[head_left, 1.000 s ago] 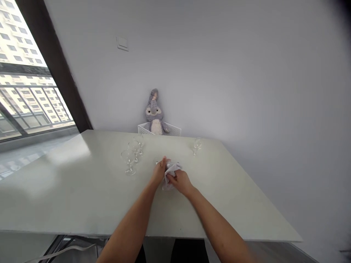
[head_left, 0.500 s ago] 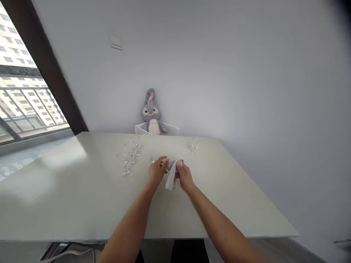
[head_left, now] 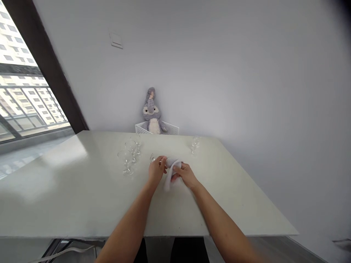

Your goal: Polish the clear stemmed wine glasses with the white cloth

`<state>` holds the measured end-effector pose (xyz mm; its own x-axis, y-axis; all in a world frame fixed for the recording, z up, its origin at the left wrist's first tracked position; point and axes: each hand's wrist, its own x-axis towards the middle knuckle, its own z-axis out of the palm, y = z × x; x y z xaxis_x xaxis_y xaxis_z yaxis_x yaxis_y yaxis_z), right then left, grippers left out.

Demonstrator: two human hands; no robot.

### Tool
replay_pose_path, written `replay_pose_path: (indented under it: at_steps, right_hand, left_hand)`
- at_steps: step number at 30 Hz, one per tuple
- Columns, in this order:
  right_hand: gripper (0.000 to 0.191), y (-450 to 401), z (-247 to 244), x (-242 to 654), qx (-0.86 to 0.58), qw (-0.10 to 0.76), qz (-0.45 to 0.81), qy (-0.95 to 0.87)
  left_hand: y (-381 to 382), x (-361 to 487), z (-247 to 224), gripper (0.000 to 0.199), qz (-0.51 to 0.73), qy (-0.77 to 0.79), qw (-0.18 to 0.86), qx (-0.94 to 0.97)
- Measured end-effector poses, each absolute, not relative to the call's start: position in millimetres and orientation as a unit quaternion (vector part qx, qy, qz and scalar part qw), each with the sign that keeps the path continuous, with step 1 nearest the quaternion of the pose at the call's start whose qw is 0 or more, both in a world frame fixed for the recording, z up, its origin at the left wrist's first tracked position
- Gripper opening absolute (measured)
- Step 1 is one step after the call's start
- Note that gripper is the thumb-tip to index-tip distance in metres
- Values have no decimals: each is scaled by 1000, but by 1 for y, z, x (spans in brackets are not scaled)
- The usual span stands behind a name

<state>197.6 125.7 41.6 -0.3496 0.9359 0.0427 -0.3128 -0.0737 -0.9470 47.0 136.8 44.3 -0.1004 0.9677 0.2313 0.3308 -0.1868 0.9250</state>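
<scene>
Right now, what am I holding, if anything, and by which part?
Your left hand holds a glass by its stem. Your right hand holds a cloth by its upper part, the lower end hanging loose.

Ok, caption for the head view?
Left hand holding a clear stemmed glass, right hand holding a white cloth at its bowl, over a glossy pale table.
</scene>
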Motion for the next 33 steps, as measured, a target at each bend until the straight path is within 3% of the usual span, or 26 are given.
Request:
replay_pose_path:
  at_steps: [3,7,9,15,21,24,30,33]
  right_hand:
    - [25,126,43,198,-309,492,677,-452]
    - [22,133,40,202,-278,531,727,-334]
    - [23,133,39,202,-273,528,725,-346]
    - [26,129,37,193,-295,485,711,-415]
    - [19,140,34,199,-296,536,724,-318]
    - [22,140,36,203,-289,529,728,-327]
    - [23,128,34,195,-409,479,518,-579]
    - [23,129,32,196,-464,465,433,-617]
  left_hand:
    - [137,52,44,26,538,498,324,598]
    - [135,61,44,39,572,367,441,586]
    - [135,60,43,41,562,380,463,571]
    - [141,48,36,29,502,500,364,604]
    - [140,57,33,52,556,404,455,566]
    - [141,60,33,53,565,356,497,554]
    - [146,54,30,36,513,459,416,594]
    - [141,51,35,35,485,507,356,617]
